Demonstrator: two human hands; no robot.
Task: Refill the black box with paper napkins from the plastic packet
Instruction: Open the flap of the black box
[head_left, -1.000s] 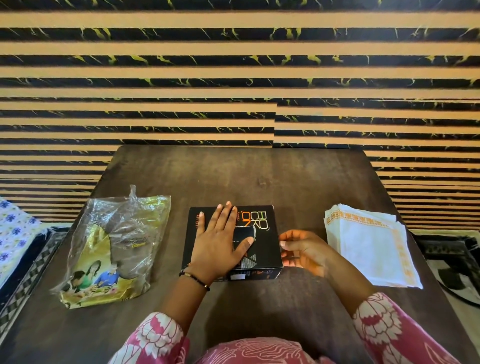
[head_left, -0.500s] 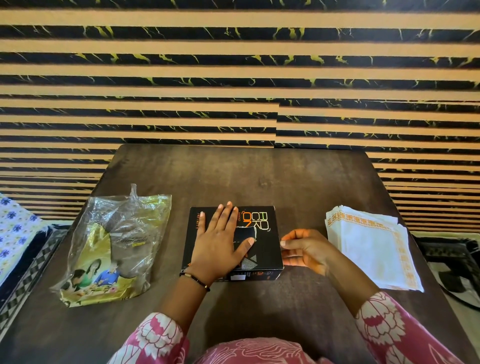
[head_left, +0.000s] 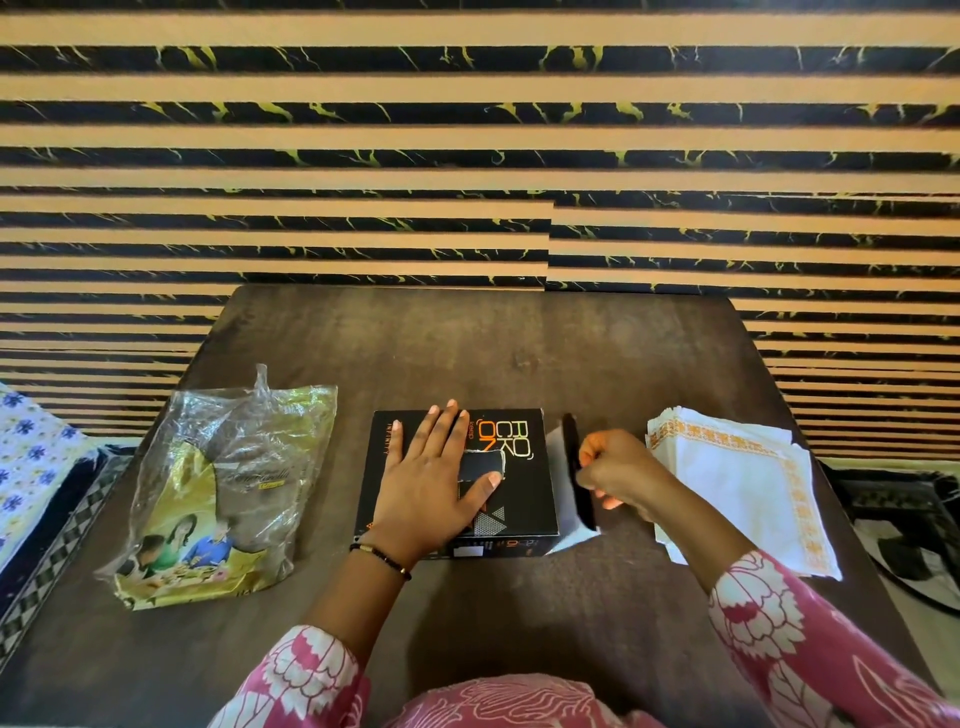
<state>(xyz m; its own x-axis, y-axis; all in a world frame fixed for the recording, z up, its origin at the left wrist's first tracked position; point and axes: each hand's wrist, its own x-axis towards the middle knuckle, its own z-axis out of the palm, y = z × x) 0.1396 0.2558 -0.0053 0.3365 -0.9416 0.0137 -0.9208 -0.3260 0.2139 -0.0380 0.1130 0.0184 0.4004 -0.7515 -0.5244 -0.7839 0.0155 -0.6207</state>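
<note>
A black box (head_left: 519, 457) with orange and white lettering lies flat in the middle of the brown table. My left hand (head_left: 436, 478) rests flat on its lid, fingers spread. My right hand (head_left: 618, 475) pinches the box's right end flap (head_left: 574, 467), which is swung out from the box and shows its white inner side. A stack of white paper napkins (head_left: 743, 483) with orange borders lies to the right of that hand. The clear and yellow plastic packet (head_left: 223, 493) lies crumpled at the left of the table; I cannot tell what is inside it.
The dark table (head_left: 493, 348) ends at a striped black and tan wall behind. A patterned cloth (head_left: 31, 457) lies off the table's left edge. Dark items sit on the floor at the right (head_left: 904, 514). Pink floral sleeves fill the bottom of the view.
My right hand has pulled the right end flap of the box open and outward. My left hand has stayed pressed on the lid.
</note>
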